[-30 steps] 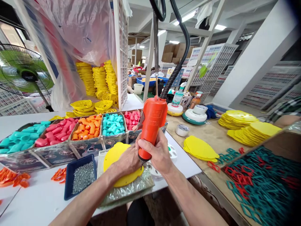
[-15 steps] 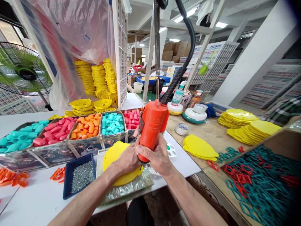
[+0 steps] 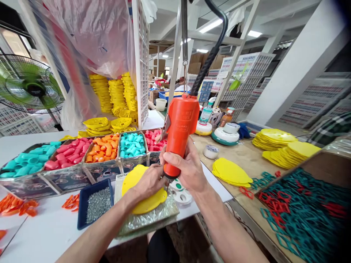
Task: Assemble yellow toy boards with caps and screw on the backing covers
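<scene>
My right hand (image 3: 189, 166) is wrapped around an orange electric screwdriver (image 3: 179, 135), which hangs from a spring and a black cable. Its bit points down beside the edge of a yellow plastic plate (image 3: 149, 205). On the plate lies my left hand (image 3: 149, 181), fingers curled together close to the screwdriver's nose; what they pinch, if anything, is hidden. Beneath the plate is a plastic-wrapped pad (image 3: 146, 221) on the white table. A blue tray of small metal screws (image 3: 98, 204) stands left of the pad.
Boxes of teal (image 3: 133, 144), orange (image 3: 102, 148) and pink parts (image 3: 72, 153) line the table's back. Yellow plates (image 3: 231, 171) are stacked on the right bench. A box of green and red pieces (image 3: 307, 204) is at right; a fan (image 3: 34, 87) stands left.
The screwdriver and my right hand have risen slightly, and the bit shows more clearly above the plate's edge. My left hand's fingers have drawn a little apart from the right hand.
</scene>
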Demonstrator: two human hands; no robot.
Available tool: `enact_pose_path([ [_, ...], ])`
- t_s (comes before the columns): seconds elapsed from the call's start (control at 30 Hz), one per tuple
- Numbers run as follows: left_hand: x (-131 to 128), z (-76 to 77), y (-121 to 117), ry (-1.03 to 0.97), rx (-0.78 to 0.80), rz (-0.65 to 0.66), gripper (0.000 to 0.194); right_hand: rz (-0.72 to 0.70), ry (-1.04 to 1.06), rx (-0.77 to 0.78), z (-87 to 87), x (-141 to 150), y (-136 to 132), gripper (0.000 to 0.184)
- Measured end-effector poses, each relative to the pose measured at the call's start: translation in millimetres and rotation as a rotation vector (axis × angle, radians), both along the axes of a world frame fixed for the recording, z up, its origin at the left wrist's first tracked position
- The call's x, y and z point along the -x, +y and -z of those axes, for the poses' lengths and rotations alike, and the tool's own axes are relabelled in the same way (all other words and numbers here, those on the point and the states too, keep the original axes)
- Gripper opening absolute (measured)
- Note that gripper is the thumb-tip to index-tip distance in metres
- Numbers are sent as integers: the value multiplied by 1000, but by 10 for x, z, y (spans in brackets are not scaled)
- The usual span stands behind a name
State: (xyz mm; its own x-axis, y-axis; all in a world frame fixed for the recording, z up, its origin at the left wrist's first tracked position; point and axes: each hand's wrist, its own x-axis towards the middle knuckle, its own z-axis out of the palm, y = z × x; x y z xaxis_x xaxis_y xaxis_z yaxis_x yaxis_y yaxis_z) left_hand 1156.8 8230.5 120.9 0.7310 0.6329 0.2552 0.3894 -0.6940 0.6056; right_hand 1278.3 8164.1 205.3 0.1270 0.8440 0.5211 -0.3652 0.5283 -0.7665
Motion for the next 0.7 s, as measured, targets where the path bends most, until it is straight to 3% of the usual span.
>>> enact_pose_path([
  [0.17,231,-267,-126,-63,63,-99,27,68,-37,-39,-202,31,-5,28],
  [0.27,435,-346,-300,-100,117,-156,29,85,-3,-51,-250,91,31,27],
  [0.4,633,-293,-471,-139,198,-244,22,81,46,-46,-284,214,76,37],
  [0.7,796,-163,-572,-99,62,-284,19,-2,57,-49,-288,439,120,35],
])
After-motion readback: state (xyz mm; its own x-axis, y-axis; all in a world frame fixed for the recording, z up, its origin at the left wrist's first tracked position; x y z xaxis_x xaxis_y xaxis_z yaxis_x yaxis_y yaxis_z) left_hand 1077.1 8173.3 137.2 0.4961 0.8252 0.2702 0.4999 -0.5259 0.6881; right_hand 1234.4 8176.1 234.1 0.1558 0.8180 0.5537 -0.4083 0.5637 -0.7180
